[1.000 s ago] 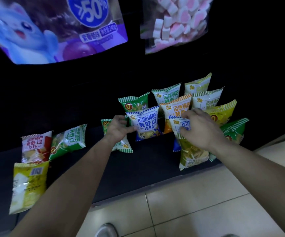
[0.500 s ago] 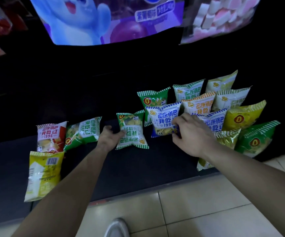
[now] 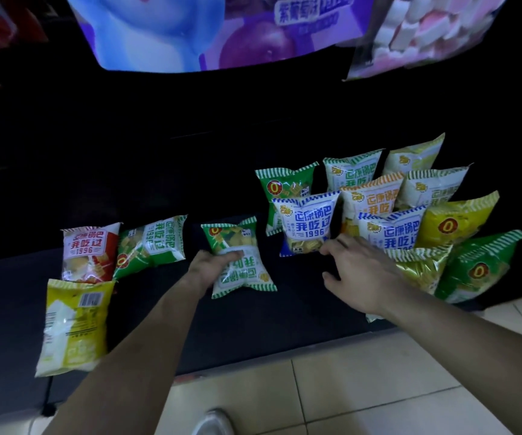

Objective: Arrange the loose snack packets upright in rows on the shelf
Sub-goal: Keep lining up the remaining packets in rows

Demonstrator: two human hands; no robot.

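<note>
Snack packets are sitting in two groups on the dark shelf [image 3: 284, 334]. Right side: stood-up rows [image 3: 388, 199], overlapping front to back, each one leaning on the packet behind it, which is likely what's keeping them upright. Left side: three loose ones lying flat, a red packet [image 3: 88, 252], a green-white packet [image 3: 151, 243] turned sideways, and a yellow packet [image 3: 74, 324] back-side up at the shelf's front edge.

Left hand [image 3: 209, 271] is gripping a green packet [image 3: 237, 259] by its left edge, fingers wrapped over the front. Its print is reading upside down, so my read is it's needing a flip before it's going into a row. It's sitting between the loose pile and the standing rows, just left of the blue packet [image 3: 308, 224].

Right hand [image 3: 360, 277] is open, fingers spread, fingertips at or touching the base of the blue packet, gripping nothing. Probably bracing the front row so it isn't toppling while the next one is going in.

In the way: the gap beside the blue packet is narrow, and the gold-green packet [image 3: 419, 271] under the right wrist is partly hidden, so I can't tell how it's lying. Big hanging bags [image 3: 222, 32] overhead are crowding the top of the opening. Tiled floor [image 3: 378, 387] and a shoe tip [image 3: 212, 422] are showing below the shelf edge.
</note>
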